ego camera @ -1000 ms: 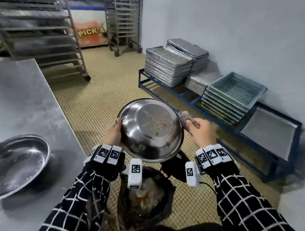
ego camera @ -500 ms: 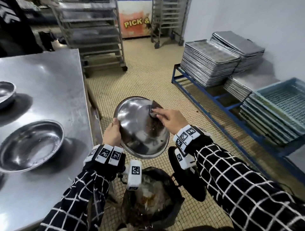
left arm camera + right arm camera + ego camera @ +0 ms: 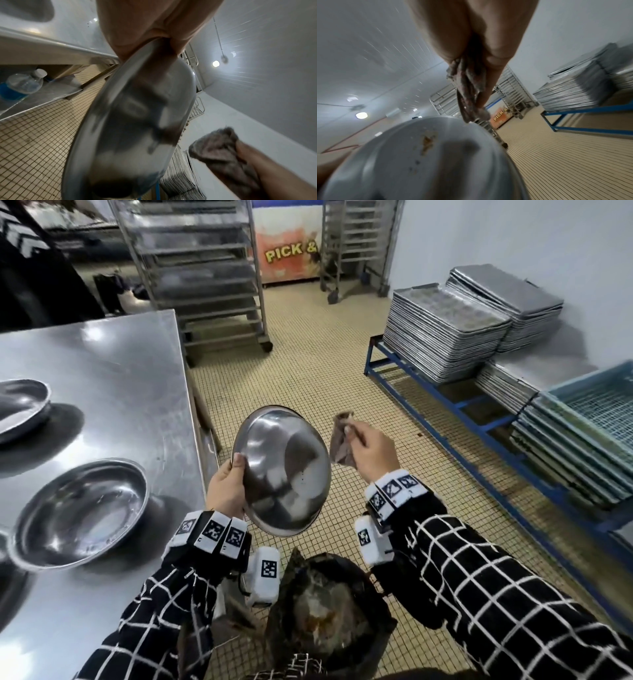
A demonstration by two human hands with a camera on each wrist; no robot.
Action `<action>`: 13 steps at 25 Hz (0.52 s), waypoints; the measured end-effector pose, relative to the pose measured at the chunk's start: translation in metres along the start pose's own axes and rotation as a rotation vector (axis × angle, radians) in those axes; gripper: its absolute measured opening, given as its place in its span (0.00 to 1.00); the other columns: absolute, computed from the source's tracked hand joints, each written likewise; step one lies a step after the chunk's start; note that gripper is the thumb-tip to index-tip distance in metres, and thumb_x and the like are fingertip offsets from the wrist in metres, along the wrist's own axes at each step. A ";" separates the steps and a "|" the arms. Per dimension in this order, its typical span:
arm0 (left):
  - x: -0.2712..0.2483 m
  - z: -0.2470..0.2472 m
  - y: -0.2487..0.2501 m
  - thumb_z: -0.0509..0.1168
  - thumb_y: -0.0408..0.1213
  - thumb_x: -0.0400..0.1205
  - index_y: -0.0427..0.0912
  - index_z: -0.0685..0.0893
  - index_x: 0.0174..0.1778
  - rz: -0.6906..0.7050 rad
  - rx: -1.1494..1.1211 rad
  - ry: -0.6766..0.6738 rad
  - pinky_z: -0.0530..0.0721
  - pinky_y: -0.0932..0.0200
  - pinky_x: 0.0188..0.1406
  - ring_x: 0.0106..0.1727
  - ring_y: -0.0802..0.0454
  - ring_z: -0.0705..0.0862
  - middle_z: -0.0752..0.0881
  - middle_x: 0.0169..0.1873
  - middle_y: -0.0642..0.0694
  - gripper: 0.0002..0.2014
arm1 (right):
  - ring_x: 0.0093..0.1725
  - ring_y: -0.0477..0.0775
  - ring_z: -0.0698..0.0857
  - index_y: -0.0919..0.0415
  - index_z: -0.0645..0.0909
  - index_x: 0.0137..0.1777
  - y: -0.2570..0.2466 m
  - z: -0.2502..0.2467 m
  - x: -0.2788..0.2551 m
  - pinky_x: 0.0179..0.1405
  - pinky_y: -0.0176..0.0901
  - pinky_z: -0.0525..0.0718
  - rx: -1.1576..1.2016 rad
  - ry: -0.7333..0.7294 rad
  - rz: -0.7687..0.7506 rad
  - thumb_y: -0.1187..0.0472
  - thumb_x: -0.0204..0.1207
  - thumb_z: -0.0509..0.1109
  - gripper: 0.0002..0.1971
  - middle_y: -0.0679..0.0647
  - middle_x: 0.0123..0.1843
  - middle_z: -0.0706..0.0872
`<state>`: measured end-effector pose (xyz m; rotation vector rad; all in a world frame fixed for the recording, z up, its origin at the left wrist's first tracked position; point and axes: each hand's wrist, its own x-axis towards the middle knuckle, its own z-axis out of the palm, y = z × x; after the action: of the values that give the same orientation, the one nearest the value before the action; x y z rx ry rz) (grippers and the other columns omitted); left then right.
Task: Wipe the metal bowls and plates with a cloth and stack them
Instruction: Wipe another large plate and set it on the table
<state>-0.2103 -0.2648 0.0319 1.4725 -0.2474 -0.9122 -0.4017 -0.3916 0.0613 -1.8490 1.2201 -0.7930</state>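
left hand (image 3: pixel 226 491): thumb and fingers clamp rim of tilted metal bowl (image 3: pixel 282 470). right hand (image 3: pixel 373 455): fingers pinch crumpled grey-brown cloth (image 3: pixel 340 445), just beside bowl's far rim.

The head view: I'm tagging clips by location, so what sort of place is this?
Probably a commercial kitchen or bakery washing area: stacked metal trays on a low blue rack, wheeled tray racks, a steel table with bowls.
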 end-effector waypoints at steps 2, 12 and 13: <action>0.001 0.003 0.001 0.61 0.47 0.84 0.47 0.84 0.39 0.000 -0.022 -0.063 0.84 0.38 0.56 0.47 0.39 0.85 0.88 0.41 0.41 0.12 | 0.42 0.47 0.86 0.54 0.80 0.68 -0.024 0.007 0.006 0.45 0.45 0.89 -0.038 -0.048 -0.115 0.56 0.84 0.61 0.15 0.52 0.53 0.88; 0.014 -0.010 0.025 0.61 0.50 0.84 0.48 0.82 0.45 -0.047 -0.125 0.048 0.82 0.32 0.60 0.56 0.34 0.86 0.88 0.53 0.36 0.10 | 0.45 0.42 0.86 0.53 0.81 0.67 0.026 0.018 -0.050 0.43 0.32 0.86 -0.240 -0.265 -0.111 0.58 0.83 0.63 0.14 0.51 0.59 0.88; 0.015 -0.012 0.026 0.61 0.50 0.84 0.48 0.83 0.46 -0.045 -0.124 0.046 0.82 0.33 0.59 0.58 0.33 0.86 0.87 0.56 0.36 0.10 | 0.40 0.42 0.85 0.54 0.81 0.66 0.029 0.016 -0.047 0.34 0.28 0.83 -0.201 -0.173 -0.003 0.57 0.84 0.61 0.14 0.52 0.54 0.89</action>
<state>-0.1827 -0.2696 0.0485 1.3870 -0.1219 -0.9123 -0.4187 -0.3504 0.0245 -2.0348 1.2224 -0.5137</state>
